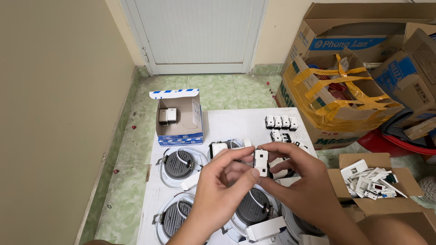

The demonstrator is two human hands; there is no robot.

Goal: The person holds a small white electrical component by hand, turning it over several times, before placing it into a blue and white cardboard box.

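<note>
Green tiled floor, white board by a closed door. Left hand and right hand both pinch a small white switch module, boxy with square tabs.

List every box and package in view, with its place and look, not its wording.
Small open carton: on the white sheet, far left, brown with blue-white flap.
Taped carton: right of sheet, large, brown, yellow tape.
Stacked cartons: far right, brown, blue labels.
Low open box: near right, brown, holding white parts.
</note>
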